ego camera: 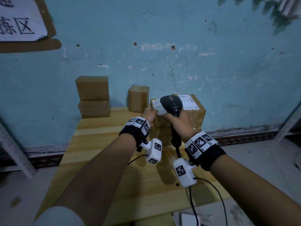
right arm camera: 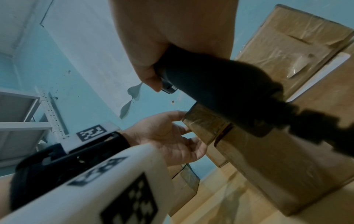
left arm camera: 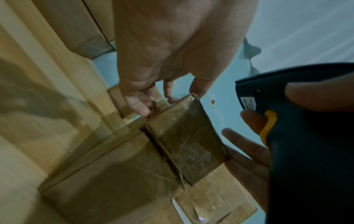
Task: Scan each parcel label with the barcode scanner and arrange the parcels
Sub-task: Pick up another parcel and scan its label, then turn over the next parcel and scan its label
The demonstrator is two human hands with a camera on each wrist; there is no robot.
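Right hand [ego camera: 180, 123] is wrapped around the handle of the black barcode scanner [ego camera: 171, 104], fingers curled tight on the grip, with 1 finger sitting by the yellow trigger [left arm camera: 268, 125] in the left wrist view. The scanner head hangs over the top of the small labelled parcel [ego camera: 158, 111], pretty much above its white label [ego camera: 157, 104].

Left hand [ego camera: 149, 115] is on that same small parcel, thumb on 1 side and fingers reaching over the top far edge, so it's pinching the box at its left end. Fingers are only loosely bent, not a full fist.

The small parcel sits on top of a bigger taped box [ego camera: 162, 134] near the back of the wooden table [ego camera: 101, 144], and right beside it on the right is another labelled parcel [ego camera: 193, 108], touching or nearly so, can't tell for sure. A plain upright box [ego camera: 138, 98] stands just behind and left, against the blue wall [ego camera: 162, 46]. Further left is a stack of 2 plain boxes [ego camera: 93, 97], well apart from the rest. The scanner cable [ego camera: 193, 206] runs down off the front of the table.
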